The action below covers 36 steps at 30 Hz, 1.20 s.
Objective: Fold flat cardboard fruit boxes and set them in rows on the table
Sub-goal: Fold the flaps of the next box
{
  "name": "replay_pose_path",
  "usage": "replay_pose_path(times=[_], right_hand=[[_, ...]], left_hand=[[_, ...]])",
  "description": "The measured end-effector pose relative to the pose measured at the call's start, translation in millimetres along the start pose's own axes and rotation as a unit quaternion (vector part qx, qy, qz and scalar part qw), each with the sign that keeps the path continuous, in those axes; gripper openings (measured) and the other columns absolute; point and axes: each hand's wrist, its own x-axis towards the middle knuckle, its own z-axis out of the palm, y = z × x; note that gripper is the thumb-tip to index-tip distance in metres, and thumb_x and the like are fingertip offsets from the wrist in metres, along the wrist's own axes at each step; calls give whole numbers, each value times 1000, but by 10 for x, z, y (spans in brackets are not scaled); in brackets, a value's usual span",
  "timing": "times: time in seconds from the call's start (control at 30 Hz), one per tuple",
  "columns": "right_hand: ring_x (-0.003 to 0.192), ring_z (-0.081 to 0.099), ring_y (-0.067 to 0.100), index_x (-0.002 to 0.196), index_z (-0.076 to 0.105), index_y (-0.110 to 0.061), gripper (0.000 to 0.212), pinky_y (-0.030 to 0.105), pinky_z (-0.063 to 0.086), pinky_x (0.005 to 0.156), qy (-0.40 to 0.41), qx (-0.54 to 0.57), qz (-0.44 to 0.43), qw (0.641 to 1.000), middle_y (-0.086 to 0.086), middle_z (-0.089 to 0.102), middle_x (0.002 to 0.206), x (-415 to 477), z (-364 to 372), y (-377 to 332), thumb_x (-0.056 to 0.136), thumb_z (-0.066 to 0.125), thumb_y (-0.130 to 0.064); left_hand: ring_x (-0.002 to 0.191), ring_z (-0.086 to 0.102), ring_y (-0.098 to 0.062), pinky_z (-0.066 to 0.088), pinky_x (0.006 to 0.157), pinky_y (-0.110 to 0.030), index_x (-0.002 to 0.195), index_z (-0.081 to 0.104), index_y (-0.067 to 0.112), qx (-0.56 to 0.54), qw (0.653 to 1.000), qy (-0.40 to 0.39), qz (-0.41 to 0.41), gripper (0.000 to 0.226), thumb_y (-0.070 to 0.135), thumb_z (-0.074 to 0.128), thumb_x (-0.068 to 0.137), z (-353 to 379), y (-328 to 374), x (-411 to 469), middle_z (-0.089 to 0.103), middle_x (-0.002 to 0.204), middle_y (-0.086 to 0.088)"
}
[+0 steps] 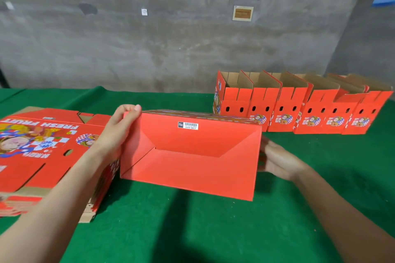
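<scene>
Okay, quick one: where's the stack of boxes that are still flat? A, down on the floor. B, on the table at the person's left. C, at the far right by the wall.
B: the stack of flat boxes lies on the green table beside the left hand, which grips the box being folded; the row of folded boxes stands at the far right.

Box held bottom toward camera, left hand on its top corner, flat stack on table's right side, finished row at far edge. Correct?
No: the flat stack lies on the left side of the table, beside the left hand, per the head view. The box and finished row are as stated.
</scene>
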Motion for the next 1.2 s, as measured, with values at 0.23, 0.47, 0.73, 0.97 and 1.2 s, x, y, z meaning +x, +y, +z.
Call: replay_pose_path(times=[0.23, 0.47, 0.73, 0.97, 1.2], right_hand=[[96, 68, 18, 118, 47, -46, 58, 29, 55, 72, -24, -113, -65, 991, 1, 64, 120, -56, 2, 79, 76, 80, -25], [91, 62, 27, 112, 47, -31, 51, 37, 51, 86, 162, -431, -109, 881, 4, 27, 141, 199, 745, 498, 73, 79, -23], [94, 64, 35, 133, 24, -50, 51, 41, 48, 88, 147, -558, -57, 815, 18, 5, 147, 505, 1437, 1065, 93, 53, -37], [110, 56, 38, 134, -19, -60, 83, 44, 46, 90, 68, -629, -89, 769, 23, -20, 152, 688, 1395, 1325, 96, 48, -25], [136, 27, 43, 143, -12, -51, 96, 41, 45, 94, 50, -662, -48, 747, 31, -25, 149, 1251, 1417, 1098, 88, 57, -12]], left_hand=[[81, 63, -5, 50, 66, -11, 100, 56, 18, -5, 996, -93, -5, 39, -16, 50, 84, -186, -277, -15, 65, 99, 2], [100, 58, -22, 44, 88, -29, 117, 58, 3, 351, 933, -70, 26, 45, -2, 70, 74, 258, -637, -89, 62, 111, -10], [136, 37, -28, 34, 110, -47, 151, 16, 21, 222, 961, -167, 14, 70, 11, 55, 93, 739, -755, -65, 36, 149, -9], [134, 37, -18, 33, 110, -33, 135, 32, 46, 273, 944, -143, 120, 58, 12, 53, 94, 571, -762, 142, 37, 144, -2], [115, 57, -34, 48, 95, -40, 133, 36, 26, 340, 928, -140, 57, 45, 9, 51, 94, 544, -835, 666, 57, 126, -22]])
